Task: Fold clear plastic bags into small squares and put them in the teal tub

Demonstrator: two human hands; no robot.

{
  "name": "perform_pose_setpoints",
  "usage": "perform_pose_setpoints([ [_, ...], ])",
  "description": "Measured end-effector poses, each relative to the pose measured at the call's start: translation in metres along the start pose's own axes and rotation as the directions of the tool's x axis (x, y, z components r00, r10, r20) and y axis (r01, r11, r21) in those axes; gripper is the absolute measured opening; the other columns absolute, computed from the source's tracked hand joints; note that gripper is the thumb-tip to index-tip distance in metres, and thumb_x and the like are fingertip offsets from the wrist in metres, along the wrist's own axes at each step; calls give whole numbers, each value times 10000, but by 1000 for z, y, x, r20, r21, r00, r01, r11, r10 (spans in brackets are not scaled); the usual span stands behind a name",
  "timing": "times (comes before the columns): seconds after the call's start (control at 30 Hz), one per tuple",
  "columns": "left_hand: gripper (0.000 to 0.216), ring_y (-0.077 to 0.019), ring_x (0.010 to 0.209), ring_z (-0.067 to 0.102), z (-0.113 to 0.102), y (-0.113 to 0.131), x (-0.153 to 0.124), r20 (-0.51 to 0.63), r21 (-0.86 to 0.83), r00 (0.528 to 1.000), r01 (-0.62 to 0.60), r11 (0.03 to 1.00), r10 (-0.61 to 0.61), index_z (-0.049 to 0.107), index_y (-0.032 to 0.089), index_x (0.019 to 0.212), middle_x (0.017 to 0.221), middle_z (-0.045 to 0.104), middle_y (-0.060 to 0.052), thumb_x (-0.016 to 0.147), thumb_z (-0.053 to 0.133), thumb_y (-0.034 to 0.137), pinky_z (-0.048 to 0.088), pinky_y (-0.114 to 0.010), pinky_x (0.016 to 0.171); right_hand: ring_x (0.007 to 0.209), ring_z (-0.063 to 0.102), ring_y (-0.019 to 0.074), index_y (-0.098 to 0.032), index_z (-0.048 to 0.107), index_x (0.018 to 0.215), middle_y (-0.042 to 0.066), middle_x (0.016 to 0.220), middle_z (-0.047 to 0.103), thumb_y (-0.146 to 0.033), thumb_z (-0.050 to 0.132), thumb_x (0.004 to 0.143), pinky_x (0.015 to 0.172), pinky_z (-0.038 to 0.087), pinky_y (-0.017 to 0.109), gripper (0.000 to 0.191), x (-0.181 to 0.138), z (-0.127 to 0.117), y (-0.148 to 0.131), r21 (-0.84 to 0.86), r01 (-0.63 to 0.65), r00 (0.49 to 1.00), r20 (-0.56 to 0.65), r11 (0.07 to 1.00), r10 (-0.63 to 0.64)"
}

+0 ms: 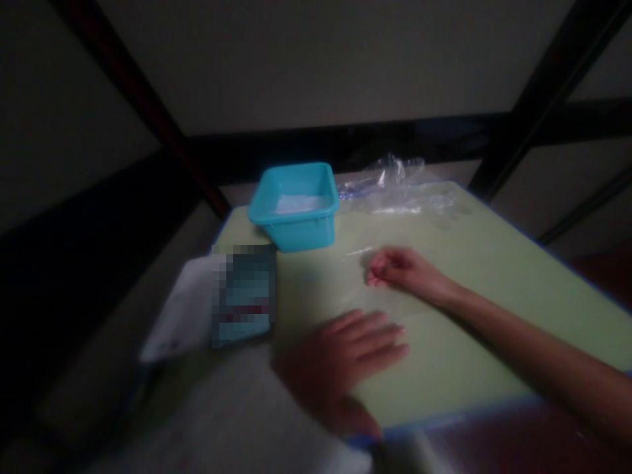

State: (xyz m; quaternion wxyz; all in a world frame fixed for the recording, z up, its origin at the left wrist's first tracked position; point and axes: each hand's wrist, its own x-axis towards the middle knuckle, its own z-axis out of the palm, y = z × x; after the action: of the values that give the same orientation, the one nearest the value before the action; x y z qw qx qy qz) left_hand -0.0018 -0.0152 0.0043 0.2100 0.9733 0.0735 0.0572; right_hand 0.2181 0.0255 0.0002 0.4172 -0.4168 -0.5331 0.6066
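My left hand (345, 362) lies palm down low over the near part of the table, fingers stretched out to the right and a pale sleeve behind it. Just beyond it, my right hand (405, 273) rests on the tabletop with its fingers curled closed. What those fingers hold, if anything, cannot be made out. Around both hands, faint glossy streaks suggest a thin clear plastic sheet or bag (363, 251) lying flat, though its outline is unclear.
On the yellow-green table (494, 276), a turquoise basin (301, 234) with white papers stands at the back left. Crumpled clear plastic bags (395, 187) lie at the back right. A pixelated dark booklet-like item (247, 296) and a white sheet (182, 306) sit at left.
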Motion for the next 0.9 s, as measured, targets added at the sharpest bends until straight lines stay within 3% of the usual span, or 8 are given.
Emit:
perform_pose_setpoints([
  [0.2,832,-283,1399,217,-3,3,-2,-38,30,999,-5,1000,6,301,175,1430,1510,258,-104,824,258,743,132,-475,1157,711,658,121,-150,600,784,28,767,676,-286,737,708,724,529,275,208,3,-4,3,81,-25,998,-56,996,29],
  [0.37,787,-248,1416,173,-8,-3,-5,-93,74,990,114,991,-106,264,116,1434,1515,240,-132,880,211,672,102,-452,1166,682,653,121,-151,602,775,28,754,678,-279,734,702,687,521,270,198,1,-5,-3,70,-17,995,-100,997,24],
  [0.5,677,-249,1417,168,-11,-11,-7,-169,114,958,251,961,-230,234,96,1435,1511,248,-156,924,306,534,133,-461,1159,644,621,122,-161,590,739,15,710,652,-255,696,731,633,490,266,141,-5,-6,-16,-139,92,987,-117,986,-109],
  [0.6,644,-253,1416,170,-11,-14,-7,-138,114,957,271,956,-255,262,92,1422,1510,249,-162,915,364,475,150,-466,1154,629,592,128,-169,580,729,11,692,627,-238,658,743,613,469,271,105,-7,-8,-22,-281,154,976,-104,947,-190],
  [0.77,665,-258,1424,125,-10,-13,-8,-74,138,957,287,948,-279,263,113,1424,1529,197,-149,880,452,448,130,-476,1151,608,529,132,-171,564,694,14,668,588,-219,615,735,563,422,258,81,-8,-11,-19,-566,225,958,-18,793,-285],
  [0.9,730,-264,1430,80,-9,-13,-9,-29,146,954,299,943,-298,216,142,1447,1545,138,-128,871,442,529,94,-482,1151,582,489,118,-174,544,687,0,658,558,-209,602,739,537,387,238,86,-7,-12,-13,-679,281,947,81,678,-312],
])
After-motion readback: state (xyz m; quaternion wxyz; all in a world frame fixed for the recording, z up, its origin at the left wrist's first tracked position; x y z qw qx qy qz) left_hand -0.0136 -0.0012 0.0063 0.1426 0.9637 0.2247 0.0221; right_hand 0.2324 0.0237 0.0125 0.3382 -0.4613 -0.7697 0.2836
